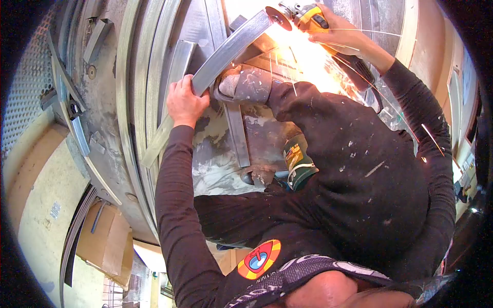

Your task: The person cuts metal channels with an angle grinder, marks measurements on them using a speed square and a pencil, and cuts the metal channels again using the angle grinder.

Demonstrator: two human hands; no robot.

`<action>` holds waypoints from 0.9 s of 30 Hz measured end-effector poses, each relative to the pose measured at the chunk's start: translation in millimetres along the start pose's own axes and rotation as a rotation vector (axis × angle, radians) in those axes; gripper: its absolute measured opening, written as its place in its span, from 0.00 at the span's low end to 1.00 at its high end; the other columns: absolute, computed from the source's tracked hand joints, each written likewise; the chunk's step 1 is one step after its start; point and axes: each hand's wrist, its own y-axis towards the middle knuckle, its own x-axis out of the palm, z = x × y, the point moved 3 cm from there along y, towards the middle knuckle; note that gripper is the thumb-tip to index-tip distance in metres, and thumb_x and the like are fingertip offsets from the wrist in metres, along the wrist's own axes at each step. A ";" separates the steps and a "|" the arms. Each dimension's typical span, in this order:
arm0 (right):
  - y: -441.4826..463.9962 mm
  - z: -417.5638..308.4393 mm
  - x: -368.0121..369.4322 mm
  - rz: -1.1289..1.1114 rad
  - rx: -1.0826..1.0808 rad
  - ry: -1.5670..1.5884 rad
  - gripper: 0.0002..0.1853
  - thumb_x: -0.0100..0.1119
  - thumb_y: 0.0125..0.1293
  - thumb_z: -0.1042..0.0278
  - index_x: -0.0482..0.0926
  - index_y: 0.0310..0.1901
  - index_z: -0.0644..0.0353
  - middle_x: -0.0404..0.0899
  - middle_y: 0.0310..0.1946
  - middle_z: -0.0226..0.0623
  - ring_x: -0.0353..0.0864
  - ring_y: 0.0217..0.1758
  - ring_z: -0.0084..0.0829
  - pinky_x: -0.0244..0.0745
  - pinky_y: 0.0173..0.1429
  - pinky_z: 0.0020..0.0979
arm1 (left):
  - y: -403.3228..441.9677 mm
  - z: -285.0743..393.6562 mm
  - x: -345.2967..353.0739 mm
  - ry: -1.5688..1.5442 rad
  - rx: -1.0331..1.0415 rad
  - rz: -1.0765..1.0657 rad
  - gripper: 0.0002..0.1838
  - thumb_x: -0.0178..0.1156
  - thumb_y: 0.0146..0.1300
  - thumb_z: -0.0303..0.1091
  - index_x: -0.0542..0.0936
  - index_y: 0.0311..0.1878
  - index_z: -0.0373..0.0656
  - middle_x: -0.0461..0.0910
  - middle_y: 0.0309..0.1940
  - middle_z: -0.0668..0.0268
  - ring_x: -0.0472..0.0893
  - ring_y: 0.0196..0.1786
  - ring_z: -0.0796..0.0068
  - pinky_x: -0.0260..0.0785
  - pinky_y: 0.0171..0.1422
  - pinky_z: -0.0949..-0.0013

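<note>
The left hand (pixel 188 102) is gripping the near end of a metal bar (pixel 231 51); from there, its long axis is slanting forward and rightward, the far end pointing at a yellow grinder (pixel 312 21), which the right hand (pixel 339 36) is clasping.

White glare from the sparks (pixel 319 60) washes out part of the grinder (pixel 313 19). The top edge cuts off the long metal bars (pixel 125 72). The pale sticker (pixel 55 209) is too small to read.
</note>
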 end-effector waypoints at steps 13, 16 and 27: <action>5.4 -13.4 -9.0 0.050 0.021 -0.138 0.45 0.70 0.65 0.49 0.60 0.73 0.68 0.78 0.58 0.55 0.80 0.59 0.44 0.76 0.63 0.37 | 0.4 -1.2 0.7 0.021 0.006 -0.002 0.27 0.75 0.42 0.43 0.82 0.49 0.49 0.85 0.40 0.66 0.81 0.45 0.58 0.77 0.49 0.56; 8.2 -6.1 -4.6 0.052 0.028 -0.120 0.45 0.70 0.65 0.49 0.59 0.74 0.68 0.78 0.59 0.56 0.80 0.59 0.44 0.76 0.63 0.38 | -0.1 -1.3 1.5 0.022 0.006 0.001 0.26 0.75 0.43 0.43 0.82 0.49 0.49 0.85 0.40 0.66 0.81 0.45 0.58 0.77 0.49 0.56; 8.5 0.4 0.5 0.068 0.038 -0.097 0.48 0.70 0.64 0.49 0.56 0.75 0.69 0.78 0.60 0.57 0.80 0.60 0.44 0.77 0.63 0.39 | -0.1 0.0 0.1 0.004 0.012 0.014 0.25 0.73 0.44 0.42 0.82 0.48 0.50 0.85 0.40 0.66 0.81 0.46 0.58 0.77 0.49 0.56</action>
